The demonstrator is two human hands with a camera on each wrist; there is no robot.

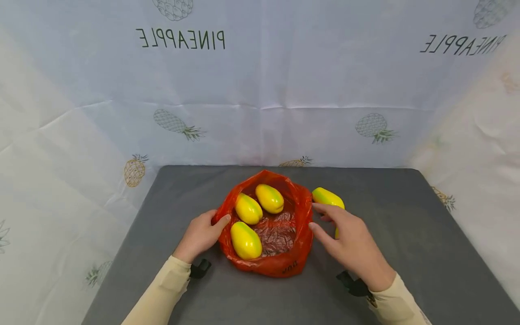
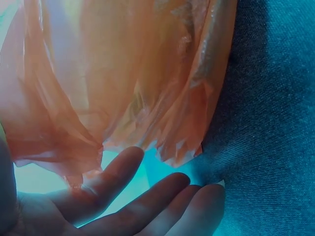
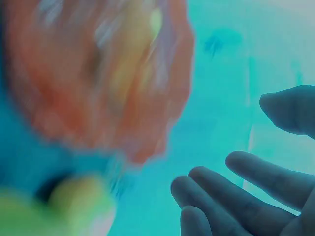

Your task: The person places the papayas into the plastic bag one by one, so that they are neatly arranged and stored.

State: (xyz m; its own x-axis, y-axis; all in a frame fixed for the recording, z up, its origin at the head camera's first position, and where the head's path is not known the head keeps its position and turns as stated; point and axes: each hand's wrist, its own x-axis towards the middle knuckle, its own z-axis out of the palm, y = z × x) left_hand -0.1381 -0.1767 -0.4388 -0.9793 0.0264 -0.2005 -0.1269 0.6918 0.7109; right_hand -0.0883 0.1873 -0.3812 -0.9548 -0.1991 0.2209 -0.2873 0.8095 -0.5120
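A red plastic bag (image 1: 280,266) stands on the table with its mouth spread wide. Inside it lie three smooth, oval yellow-green fruits, mango-like: one at the back (image 1: 270,198), one at the left (image 1: 248,209) and one in front (image 1: 246,240). My left hand (image 1: 203,234) pinches the bag's left rim, thumb over the edge and fingers outside. The left wrist view shows these fingers (image 2: 162,206) below the bag's wrinkled wall. Close to the right rim is my right hand (image 1: 351,239), thumb and fingers apart, holding nothing. Another fruit (image 1: 328,197) lies just beyond it.
Part of a further yellow fruit (image 1: 336,233) shows behind the right hand. The dark grey table (image 1: 187,189) ends at a pineapple-printed cloth (image 1: 260,135) at the back, with cloth along both sides too. Blurred fruit (image 3: 81,201) appears low in the right wrist view.
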